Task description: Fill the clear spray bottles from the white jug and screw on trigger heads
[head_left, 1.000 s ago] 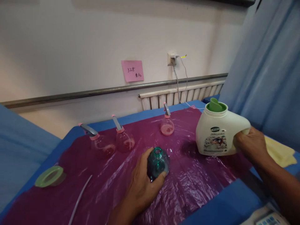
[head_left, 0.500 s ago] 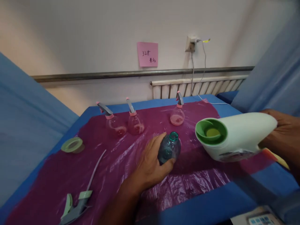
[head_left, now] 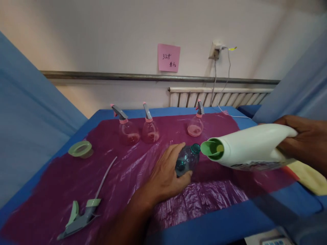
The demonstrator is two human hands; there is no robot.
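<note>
My left hand [head_left: 167, 172] is wrapped round a clear teal bottle [head_left: 188, 158], which leans to the right with its threaded mouth uncapped. My right hand [head_left: 304, 136] grips the handle of a large pale green jug [head_left: 255, 144], tipped nearly on its side. The jug's green spout is close beside the bottle's mouth; no liquid stream shows. A grey and green spray head [head_left: 85, 216] with a thin tube lies at the lower left. Farther up on the left is a pale green cap [head_left: 80, 149], shaped like a cup.
Spray bottles with pink liquid stand at the back: two on the left [head_left: 129, 132] and one [head_left: 195, 127] towards the right. Purple plastic sheeting [head_left: 122, 183] covers the blue table [head_left: 194, 231]. A yellow cloth [head_left: 309, 177] lies under my right arm. Blue curtains [head_left: 33, 119] flank both sides.
The jug has moved left and tipped further, bringing its spout close to the bottle. The bottle, in my left hand, now leans right towards the spout. The camera view has shifted slightly.
</note>
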